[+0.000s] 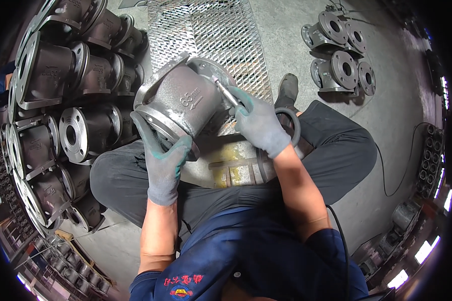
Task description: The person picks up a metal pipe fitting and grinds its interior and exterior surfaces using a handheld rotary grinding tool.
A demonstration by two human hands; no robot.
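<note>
A grey cast-metal valve body [178, 90] with round flanges and raised markings lies tilted in front of me. My left hand [164, 163], in a grey glove with green on the fingers, grips its near flange, thumb outside and fingers reaching into the opening. In my right hand [260, 123], gloved the same way, is a slim metal die grinder [228, 94]. Its pale tip is at the body's right side, near the far flange; whether it touches the metal I cannot tell. A dark hose [296, 131] loops beside my right wrist.
Similar flanged castings [98, 70] are stacked high close on my left. More castings [336, 70] stand on the floor at the far right. Ahead lies a metal mesh sheet [171, 30]. Between my legs is a worn, yellow-stained support [231, 173]. A thin cable [385, 175] curves across the floor at right.
</note>
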